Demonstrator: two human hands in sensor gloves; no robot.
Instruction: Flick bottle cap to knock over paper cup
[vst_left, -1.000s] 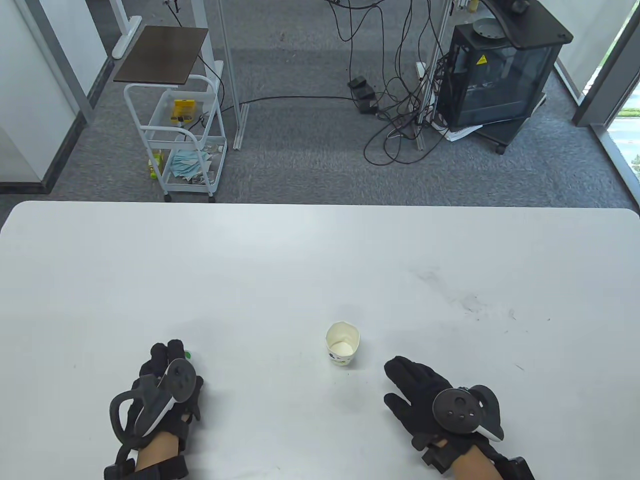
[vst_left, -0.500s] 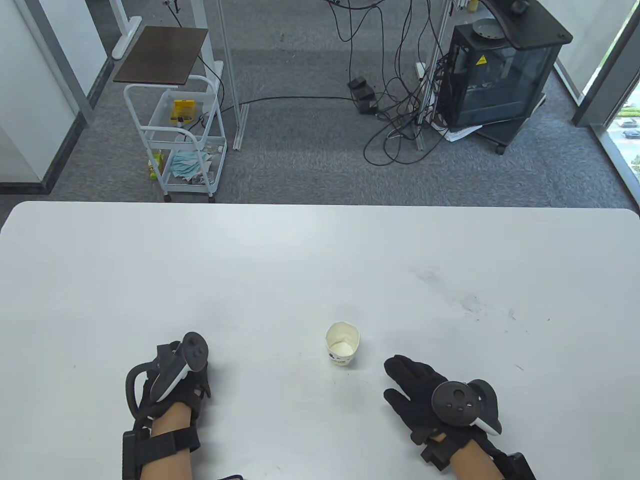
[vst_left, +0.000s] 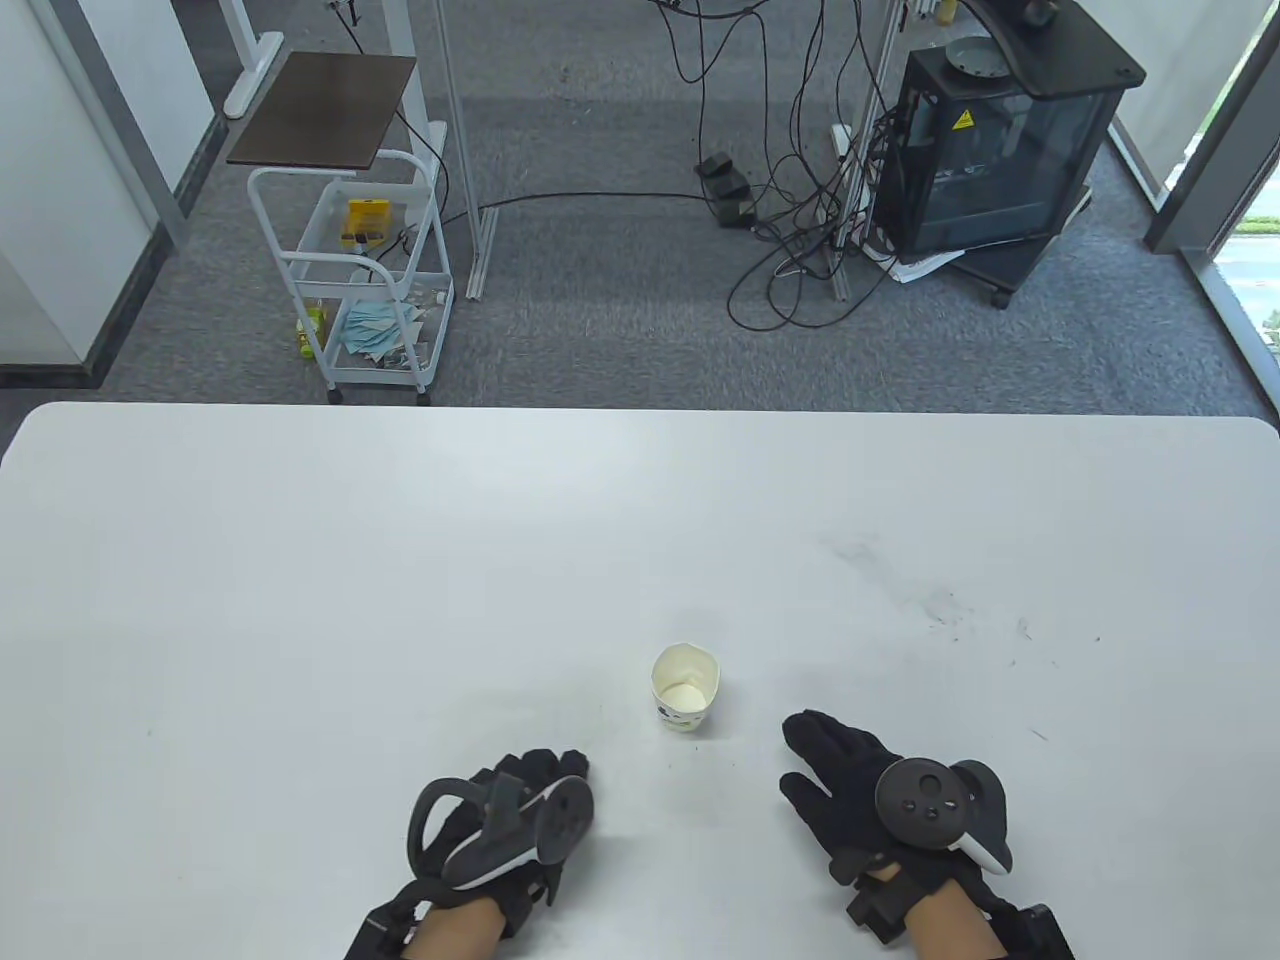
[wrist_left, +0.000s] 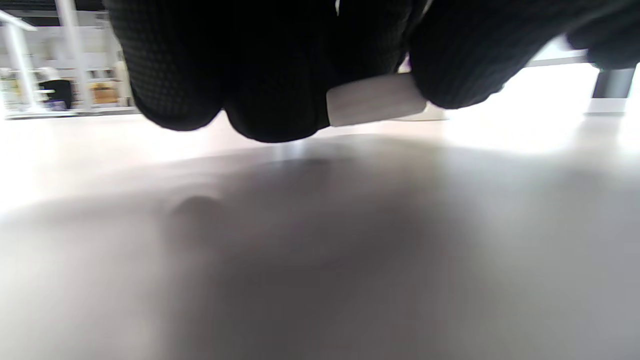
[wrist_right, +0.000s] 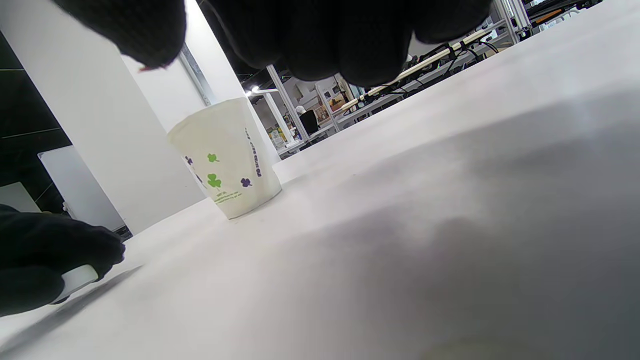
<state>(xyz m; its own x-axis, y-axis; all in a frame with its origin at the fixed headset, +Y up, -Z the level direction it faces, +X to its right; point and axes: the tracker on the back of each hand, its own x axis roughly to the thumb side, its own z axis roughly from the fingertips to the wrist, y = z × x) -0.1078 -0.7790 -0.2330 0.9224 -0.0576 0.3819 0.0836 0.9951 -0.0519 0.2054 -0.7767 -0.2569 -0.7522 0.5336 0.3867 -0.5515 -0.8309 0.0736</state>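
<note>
The big white table (vst_left: 300, 560) had a few dark smudges on its right side. A small paper cup (vst_left: 685, 688) stood upright on it, near the front edge and a bit right of the middle. The cup was white with little green and purple clovers on its side, and its rim looked a bit bent. The right hand (vst_left: 860, 790) sat low over the table just to the right of the cup, not touching it. Its fingers (vst_left: 815, 745) were spread apart and pointed up toward the cup, and they held nothing. The left hand (vst_left: 510, 820) was on the other side, near the cup but apart from it. Its fingers (wrist_left: 280, 75) were curled close together, and they pinched a small white bottle cap (wrist_left: 375, 99) between fingertip and thumb. The cap sat just above the table and was the smallest thing there. From the right wrist view, the cap (wrist_right: 75, 279) showed as a small white bit poking out of the black glove, low by the table.
</note>
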